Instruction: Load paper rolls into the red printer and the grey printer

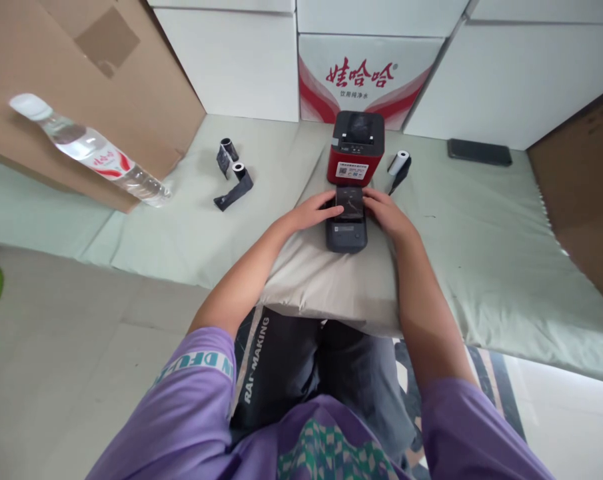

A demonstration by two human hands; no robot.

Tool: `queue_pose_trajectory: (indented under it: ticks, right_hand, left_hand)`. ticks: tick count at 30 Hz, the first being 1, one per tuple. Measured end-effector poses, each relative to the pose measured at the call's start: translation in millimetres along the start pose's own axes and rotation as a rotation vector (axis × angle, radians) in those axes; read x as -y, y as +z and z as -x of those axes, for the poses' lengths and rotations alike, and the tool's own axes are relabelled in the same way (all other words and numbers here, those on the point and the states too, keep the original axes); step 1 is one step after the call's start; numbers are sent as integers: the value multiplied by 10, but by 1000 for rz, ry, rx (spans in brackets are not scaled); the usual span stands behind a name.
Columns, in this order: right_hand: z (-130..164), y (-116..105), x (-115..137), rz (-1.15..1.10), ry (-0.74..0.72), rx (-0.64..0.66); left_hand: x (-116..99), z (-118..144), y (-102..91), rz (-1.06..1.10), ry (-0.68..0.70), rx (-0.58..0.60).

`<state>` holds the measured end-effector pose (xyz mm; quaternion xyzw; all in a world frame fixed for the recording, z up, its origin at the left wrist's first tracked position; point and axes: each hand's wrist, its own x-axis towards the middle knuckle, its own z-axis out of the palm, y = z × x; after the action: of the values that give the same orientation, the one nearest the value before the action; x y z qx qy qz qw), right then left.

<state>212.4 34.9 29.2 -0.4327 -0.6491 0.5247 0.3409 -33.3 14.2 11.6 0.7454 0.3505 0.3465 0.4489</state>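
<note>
Two hands on one dark grey label printer [346, 230], which lies flat on a beige cushion [326, 280] across my lap, likely so it sits steady and close. My left hand [315, 212] rests on its left edge, fingers [331, 200] stretched toward the open glossy flap at the top. My right hand [388, 212] mirrors it on the right edge, fingers [372, 197] touching the flap's side. So the printer sits between both sets of fingers, braced rather than lifted; the fingers lie loosely together, not pinching anything I can make out.

Just behind stands a red printer [357, 148], upright, touching or nearly touching the grey one. A white paper roll [399, 163] lies right of it. Black roll holders [234, 177] lie apart on the left. A water bottle [88, 150] leans against a cardboard box [146, 87]. A dark phone [480, 152] lies far right on the pale green mat [481, 233].
</note>
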Motion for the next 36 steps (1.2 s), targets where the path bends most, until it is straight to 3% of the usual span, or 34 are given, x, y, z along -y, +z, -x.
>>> queue_pose_trajectory:
  ticks: [6,10,14,17,19,22,25,27,29,36]
  right_hand:
    - [22,49,81,84,4,-14]
    - [40,20,120,256,-50,-115]
    - [342,11,173,375,-4,-210]
    - [722,262,221,392,101,-199]
    - [909,567,243,433,119,-302]
    - [994,1029,261,575,148,-466]
    - [960,1234,292,620,141,-567]
    - [949,1161,345,601,98,-585]
    - [943,940,430,567,76,-601]
    - [543,-218,634,508,161,-873]
  left_hand:
    - [-7,17,-20,35,-36,-13]
    - [-51,33,-26,80,-84,-88]
    - [-25,9,-26,121,-96,-130]
    - [21,-26,-15,99,-122,-158]
    - [53,-49,-7,79,-121,-155]
    - [95,-78,-4,103,-105,-130]
    - [110,-92,-10,150,-99,-153]
    - [102,-91,-11,171,-111,-179]
    - [90,-81,-5,182,-135,-190]
    - [64,-37,49,118,-220,-174]
